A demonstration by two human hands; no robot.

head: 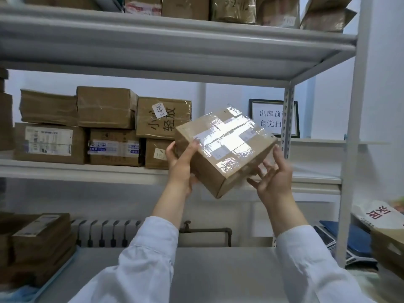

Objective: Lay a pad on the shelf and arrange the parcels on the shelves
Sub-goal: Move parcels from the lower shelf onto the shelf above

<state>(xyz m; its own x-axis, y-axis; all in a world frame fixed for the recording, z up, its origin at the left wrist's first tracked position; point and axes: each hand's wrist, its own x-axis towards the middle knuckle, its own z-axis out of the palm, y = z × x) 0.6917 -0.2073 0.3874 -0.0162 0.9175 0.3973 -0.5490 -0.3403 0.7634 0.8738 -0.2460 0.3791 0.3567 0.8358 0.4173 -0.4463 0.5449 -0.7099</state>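
A taped brown cardboard parcel (225, 149) hangs tilted in the air in front of the middle shelf (83, 169). My left hand (181, 165) grips its left side, thumb on top and fingers underneath. My right hand (273, 176) touches its right lower edge with spread, nearly straight fingers. Stacked parcels (105, 127) fill the left part of the middle shelf; its right part behind the held parcel is bare. No pad is visible.
The top shelf (175, 42) carries more parcels. On the lowest shelf (218, 272) a pile of boxes (37, 241) sits at the left. A white upright post (354, 149) stands at the right, with a framed notice (269, 119), a calculator (332, 243) and boxes beyond.
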